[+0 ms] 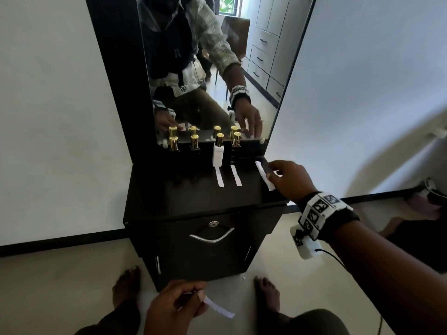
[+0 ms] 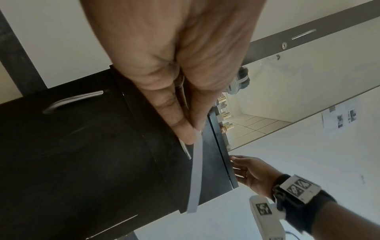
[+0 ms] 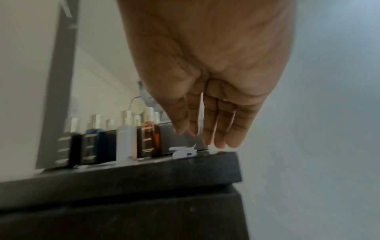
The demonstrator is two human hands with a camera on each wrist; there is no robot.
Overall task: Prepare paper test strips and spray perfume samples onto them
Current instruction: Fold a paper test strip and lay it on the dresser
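Several gold-capped perfume bottles [image 1: 194, 141] stand along the back of a black dresser top [image 1: 181, 194]; one is white [image 1: 218, 153]. Two white paper strips [image 1: 219, 177] [image 1: 236, 175] lie in front of them. A third strip [image 1: 263, 174] lies near the top's right edge. My right hand [image 1: 272, 171] reaches over that edge, its straight fingers [image 3: 218, 138] at this strip. My left hand [image 1: 198, 298] is low in front of the dresser. It pinches another long strip [image 2: 195, 178] between thumb and fingers. A thin dark object shows in the same pinch; I cannot tell what it is.
A mirror [image 1: 217, 68] rises behind the bottles and reflects them and the person. Below the top is a drawer with a curved metal handle [image 1: 212, 235] and a lock. Bare feet [image 1: 127, 284] stand on the pale floor before the dresser. White walls flank it.
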